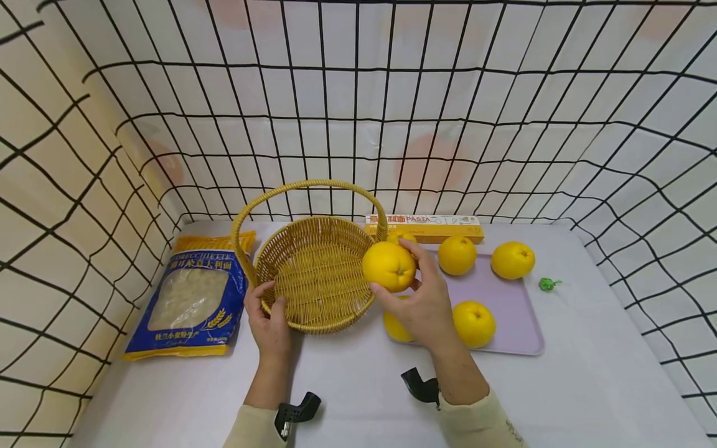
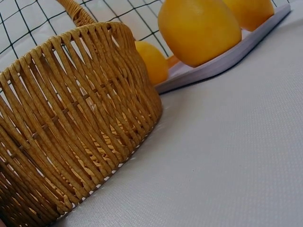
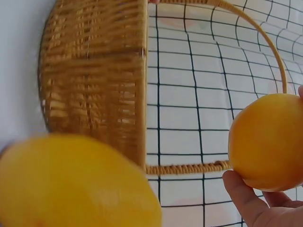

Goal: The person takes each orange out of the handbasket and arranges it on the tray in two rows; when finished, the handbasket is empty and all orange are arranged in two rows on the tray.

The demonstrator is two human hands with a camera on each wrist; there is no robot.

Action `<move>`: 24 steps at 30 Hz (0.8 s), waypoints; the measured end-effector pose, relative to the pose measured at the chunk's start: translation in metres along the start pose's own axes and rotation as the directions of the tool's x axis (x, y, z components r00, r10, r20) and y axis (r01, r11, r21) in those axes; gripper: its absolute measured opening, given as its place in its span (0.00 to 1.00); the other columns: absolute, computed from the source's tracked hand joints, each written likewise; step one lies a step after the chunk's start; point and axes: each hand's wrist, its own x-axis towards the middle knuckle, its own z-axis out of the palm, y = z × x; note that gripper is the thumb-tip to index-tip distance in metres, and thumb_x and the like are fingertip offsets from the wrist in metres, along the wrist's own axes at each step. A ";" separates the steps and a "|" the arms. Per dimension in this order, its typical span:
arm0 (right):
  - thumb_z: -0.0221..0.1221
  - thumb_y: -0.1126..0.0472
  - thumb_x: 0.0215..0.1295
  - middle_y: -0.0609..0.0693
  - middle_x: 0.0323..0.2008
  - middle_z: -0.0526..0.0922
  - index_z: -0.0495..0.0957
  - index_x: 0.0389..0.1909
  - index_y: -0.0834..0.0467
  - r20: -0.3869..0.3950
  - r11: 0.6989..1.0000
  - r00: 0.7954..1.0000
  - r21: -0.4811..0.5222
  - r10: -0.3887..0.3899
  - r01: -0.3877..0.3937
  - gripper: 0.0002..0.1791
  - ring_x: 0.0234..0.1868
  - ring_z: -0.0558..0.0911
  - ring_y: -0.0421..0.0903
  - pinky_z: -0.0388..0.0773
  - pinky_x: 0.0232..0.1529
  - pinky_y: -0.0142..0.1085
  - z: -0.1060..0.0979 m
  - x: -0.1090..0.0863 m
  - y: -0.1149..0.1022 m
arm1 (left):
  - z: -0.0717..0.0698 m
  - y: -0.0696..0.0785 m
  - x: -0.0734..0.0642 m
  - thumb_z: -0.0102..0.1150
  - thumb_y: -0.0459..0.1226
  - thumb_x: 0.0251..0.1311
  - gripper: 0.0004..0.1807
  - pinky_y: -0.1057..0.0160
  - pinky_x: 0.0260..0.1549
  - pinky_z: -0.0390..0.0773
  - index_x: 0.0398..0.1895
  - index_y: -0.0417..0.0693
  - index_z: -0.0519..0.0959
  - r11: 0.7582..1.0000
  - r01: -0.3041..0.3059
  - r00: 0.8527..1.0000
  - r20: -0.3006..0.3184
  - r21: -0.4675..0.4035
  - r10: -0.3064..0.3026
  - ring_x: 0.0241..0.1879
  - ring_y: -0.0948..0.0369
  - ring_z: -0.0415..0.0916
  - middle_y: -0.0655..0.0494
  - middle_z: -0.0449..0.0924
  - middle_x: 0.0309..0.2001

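My left hand grips the near-left rim of a round wicker basket with a tall arched handle. Inside, the woven bottom shows bare. An orange is held in my right hand, thumb on the near side and fingers round the far side. It hangs above the basket's right rim, overlapping it in the head view. The right wrist view shows this orange higher than the rim, beside the handle. More oranges lie on a lilac tray to the right, one partly hidden under my right hand.
A blue and yellow bag of orecchiette pasta lies left of the basket. Behind the tray stands a pasta box. A small green object sits right of the tray. Black wire grid encloses the white table at the back and sides.
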 end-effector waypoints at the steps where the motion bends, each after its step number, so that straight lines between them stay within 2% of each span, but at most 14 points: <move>1: 0.75 0.58 0.53 0.49 0.70 0.68 0.64 0.73 0.47 0.000 1.000 1.000 -0.013 0.005 -0.005 0.47 0.66 0.70 0.49 0.73 0.65 0.56 -0.003 0.000 0.000 | 0.000 0.000 0.000 0.50 0.23 0.62 0.19 0.47 0.79 0.49 0.57 0.32 0.72 1.000 0.001 1.000 0.001 0.000 -0.001 0.80 0.52 0.48 0.51 0.54 0.79; 6: 0.75 0.55 0.54 0.47 0.70 0.70 0.64 0.73 0.46 -0.004 0.995 1.000 -0.093 0.018 -0.019 0.46 0.65 0.72 0.48 0.73 0.65 0.52 -0.019 -0.002 0.001 | 0.000 0.000 0.000 0.50 0.23 0.62 0.19 0.50 0.79 0.50 0.57 0.31 0.71 1.000 -0.004 1.000 0.002 0.002 0.004 0.80 0.52 0.48 0.51 0.54 0.79; 11: 0.76 0.53 0.53 0.47 0.70 0.71 0.66 0.73 0.49 -0.007 0.986 1.000 -0.169 -0.008 0.007 0.46 0.61 0.75 0.48 0.73 0.62 0.50 -0.032 -0.005 0.004 | 0.000 -0.001 0.001 0.50 0.23 0.61 0.19 0.51 0.79 0.51 0.56 0.31 0.72 1.000 -0.011 1.000 -0.002 -0.002 0.011 0.79 0.52 0.49 0.50 0.54 0.79; 15: 0.76 0.53 0.54 0.50 0.70 0.71 0.67 0.73 0.49 -0.003 0.973 1.000 -0.227 -0.030 0.028 0.45 0.60 0.76 0.49 0.74 0.61 0.51 -0.042 -0.008 0.007 | 0.000 -0.001 0.001 0.50 0.23 0.61 0.19 0.50 0.79 0.51 0.56 0.31 0.72 1.000 -0.008 1.000 -0.006 -0.002 0.008 0.79 0.52 0.49 0.50 0.54 0.79; 20: 0.75 0.50 0.55 0.50 0.69 0.71 0.67 0.73 0.46 -0.001 0.961 1.000 -0.276 -0.001 0.001 0.44 0.61 0.74 0.50 0.74 0.62 0.53 -0.053 -0.011 0.010 | 0.000 -0.001 0.001 0.50 0.24 0.61 0.19 0.49 0.79 0.50 0.57 0.31 0.71 1.000 -0.002 1.000 -0.004 -0.001 0.002 0.80 0.52 0.48 0.50 0.54 0.79; 24: 0.74 0.50 0.56 0.53 0.68 0.72 0.67 0.73 0.49 0.002 0.950 1.000 -0.311 0.002 -0.002 0.44 0.61 0.74 0.52 0.75 0.61 0.55 -0.062 -0.014 0.010 | 0.000 -0.002 0.000 0.50 0.23 0.62 0.19 0.48 0.79 0.50 0.57 0.31 0.71 1.000 0.002 1.000 -0.004 0.006 -0.002 0.80 0.52 0.48 0.51 0.54 0.79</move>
